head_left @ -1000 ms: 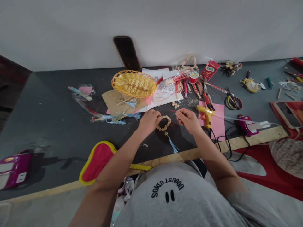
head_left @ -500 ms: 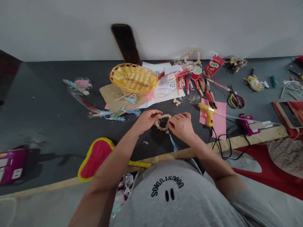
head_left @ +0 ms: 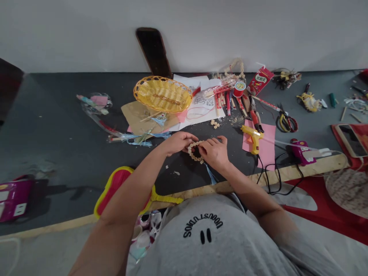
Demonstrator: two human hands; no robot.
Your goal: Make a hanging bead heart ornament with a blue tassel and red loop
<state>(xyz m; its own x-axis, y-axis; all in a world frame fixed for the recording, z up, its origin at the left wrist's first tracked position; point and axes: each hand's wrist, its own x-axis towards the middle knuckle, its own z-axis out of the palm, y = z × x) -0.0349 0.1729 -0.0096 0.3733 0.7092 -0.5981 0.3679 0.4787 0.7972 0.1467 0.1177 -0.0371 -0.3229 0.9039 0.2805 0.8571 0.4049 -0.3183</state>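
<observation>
Right fingers (head_left: 206, 145) moved in to beaded ring (head_left: 191, 154), gripping right edge; left fingers (head_left: 189, 137) pinch left edge.

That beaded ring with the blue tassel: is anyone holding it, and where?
Yes, the beaded ring: left hand and right hand grip its upper sides.

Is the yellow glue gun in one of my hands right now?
No, the glue gun lies on the pink paper, while both hands are at the beaded ring.

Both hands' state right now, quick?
Left hand: partly curled at the beaded ring's upper left; grip unclear.
Right hand: fingers closed on its right side.
</observation>
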